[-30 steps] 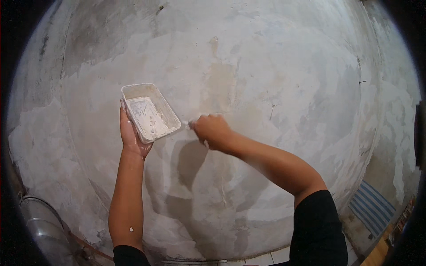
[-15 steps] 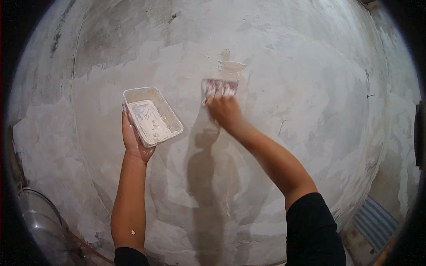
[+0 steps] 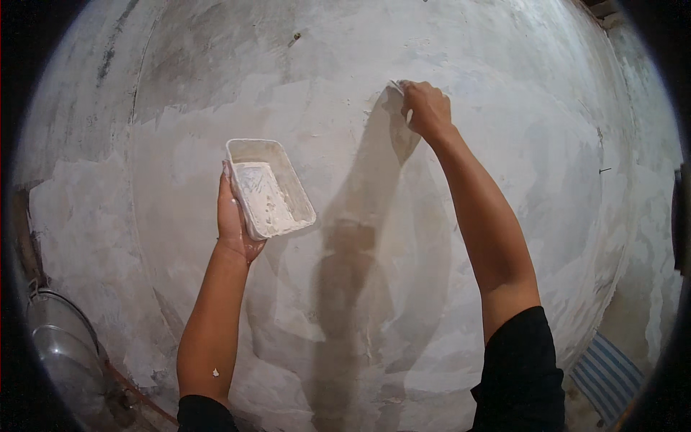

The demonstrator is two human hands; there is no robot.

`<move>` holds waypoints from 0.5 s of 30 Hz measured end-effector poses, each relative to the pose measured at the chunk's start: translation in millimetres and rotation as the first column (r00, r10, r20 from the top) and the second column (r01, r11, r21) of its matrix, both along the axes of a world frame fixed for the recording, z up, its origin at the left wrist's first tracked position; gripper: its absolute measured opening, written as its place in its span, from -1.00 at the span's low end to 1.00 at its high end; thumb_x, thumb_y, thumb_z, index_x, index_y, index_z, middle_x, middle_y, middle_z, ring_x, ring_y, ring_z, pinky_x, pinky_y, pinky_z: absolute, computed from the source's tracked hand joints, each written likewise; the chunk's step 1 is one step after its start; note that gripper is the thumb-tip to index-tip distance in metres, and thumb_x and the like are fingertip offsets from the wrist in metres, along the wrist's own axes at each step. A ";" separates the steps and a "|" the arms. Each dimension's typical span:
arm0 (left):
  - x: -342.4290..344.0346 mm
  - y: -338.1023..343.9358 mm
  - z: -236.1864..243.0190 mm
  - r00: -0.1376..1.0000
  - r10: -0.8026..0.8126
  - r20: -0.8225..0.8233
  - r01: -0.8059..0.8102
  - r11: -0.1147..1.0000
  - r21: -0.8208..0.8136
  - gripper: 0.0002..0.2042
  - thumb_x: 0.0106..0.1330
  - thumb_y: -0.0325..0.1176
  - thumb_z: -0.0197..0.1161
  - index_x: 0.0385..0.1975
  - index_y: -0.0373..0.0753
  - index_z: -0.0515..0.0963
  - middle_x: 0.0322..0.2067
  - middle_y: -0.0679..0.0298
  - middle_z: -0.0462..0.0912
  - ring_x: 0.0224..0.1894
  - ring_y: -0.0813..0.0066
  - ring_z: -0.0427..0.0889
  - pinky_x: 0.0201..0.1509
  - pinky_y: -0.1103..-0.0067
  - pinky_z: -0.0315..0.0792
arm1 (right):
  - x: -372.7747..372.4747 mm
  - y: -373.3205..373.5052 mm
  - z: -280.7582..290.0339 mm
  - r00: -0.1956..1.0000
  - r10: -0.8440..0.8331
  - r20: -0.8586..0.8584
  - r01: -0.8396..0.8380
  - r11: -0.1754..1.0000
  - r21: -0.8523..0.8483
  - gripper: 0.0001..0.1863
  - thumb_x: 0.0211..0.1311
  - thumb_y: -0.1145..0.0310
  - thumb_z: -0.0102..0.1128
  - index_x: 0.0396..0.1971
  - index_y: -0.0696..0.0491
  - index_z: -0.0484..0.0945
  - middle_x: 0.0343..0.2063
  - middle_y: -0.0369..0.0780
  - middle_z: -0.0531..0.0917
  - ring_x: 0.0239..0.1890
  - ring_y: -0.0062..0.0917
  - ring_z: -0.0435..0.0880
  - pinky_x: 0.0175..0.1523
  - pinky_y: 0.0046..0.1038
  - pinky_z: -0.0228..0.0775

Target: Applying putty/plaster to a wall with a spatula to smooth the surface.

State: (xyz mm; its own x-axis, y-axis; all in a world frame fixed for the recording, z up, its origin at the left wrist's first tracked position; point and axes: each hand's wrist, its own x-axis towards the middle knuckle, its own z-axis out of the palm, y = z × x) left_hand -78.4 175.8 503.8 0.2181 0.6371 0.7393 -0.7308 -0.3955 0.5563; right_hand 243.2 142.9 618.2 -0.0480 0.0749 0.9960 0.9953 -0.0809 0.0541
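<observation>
My left hand [image 3: 240, 219] grips a white rectangular plastic tub [image 3: 295, 225] from its left side and underneath. Off-white putty [image 3: 265, 196] coats the tub's bottom, which is tilted toward me. Higher up and to the right, my right hand [image 3: 430, 108] is closed on a putty scraper [image 3: 396, 86]. Only a thin edge of the scraper shows past the fingers, against the wall; the rest is hidden by the hand. The plastered wall [image 3: 504, 180] in front of me is patchy grey and white. A speck of putty sticks to my left forearm.
A nail [image 3: 604, 171] juts from the wall at the right. At the lower left stands a shiny metal vessel [image 3: 65, 356]. A blue striped cloth [image 3: 608, 374] lies at the lower right. My shadow falls down the middle of the wall.
My right hand has moved up and to the right along the wall, turning the scraper from face-on to nearly edge-on. The tub in my left hand sits slightly farther right in view.
</observation>
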 end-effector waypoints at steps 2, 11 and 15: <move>-0.4 8.3 1.1 0.999 -0.023 -0.037 0.024 0.999 0.040 -0.36 0.37 0.25 -0.17 0.23 -0.14 0.29 0.07 0.22 0.46 0.06 0.25 0.52 0.14 0.26 0.47 | -6.4 9.7 4.4 1.000 -0.006 0.028 0.007 1.000 -0.010 -0.64 -0.23 0.54 0.33 -0.29 -0.04 0.63 -0.38 -0.14 0.67 -0.26 -0.16 0.68 -0.26 -0.21 0.53; -4.4 8.7 -3.5 0.998 -0.040 0.042 0.040 0.999 0.005 -0.41 0.42 0.16 -0.22 0.24 -0.15 0.29 0.09 0.18 0.47 0.07 0.20 0.53 0.16 0.21 0.46 | -84.0 63.3 -106.9 0.937 0.089 0.338 0.019 0.953 -0.303 -0.79 -0.10 0.48 0.31 -0.37 0.03 0.60 -0.33 -0.15 0.65 -0.18 -0.22 0.65 -0.22 -0.22 0.52; -3.2 2.4 -5.1 0.999 0.011 0.048 -0.012 1.000 0.017 -0.40 0.41 0.18 -0.21 0.23 -0.15 0.30 0.09 0.18 0.47 0.07 0.20 0.53 0.15 0.20 0.46 | -78.4 70.3 -110.2 0.929 0.253 0.270 -0.060 0.822 -0.566 -0.73 -0.11 0.51 0.26 -0.30 0.04 0.62 -0.30 -0.12 0.66 -0.15 -0.19 0.63 -0.13 -0.19 0.49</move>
